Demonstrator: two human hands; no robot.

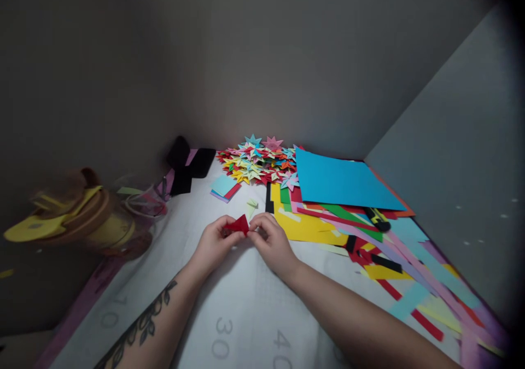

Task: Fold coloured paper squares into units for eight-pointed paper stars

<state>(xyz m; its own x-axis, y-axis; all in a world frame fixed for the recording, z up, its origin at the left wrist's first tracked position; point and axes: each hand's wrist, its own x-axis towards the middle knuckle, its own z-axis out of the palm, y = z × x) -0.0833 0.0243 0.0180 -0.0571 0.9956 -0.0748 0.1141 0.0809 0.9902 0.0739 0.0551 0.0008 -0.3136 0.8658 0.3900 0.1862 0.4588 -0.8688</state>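
Observation:
Both of my hands meet over the middle of the white cutting mat, pinching a small folded piece of red paper between them. My left hand grips its left side with closed fingers. My right hand pinches its right edge. A small pale green paper scrap lies just beyond the hands.
A heap of folded paper stars sits at the back. A blue sheet tops a spread of coloured sheets and strips on the right, with a black and yellow cutter. Small paper squares, a black object and a yellow-brown item lie left.

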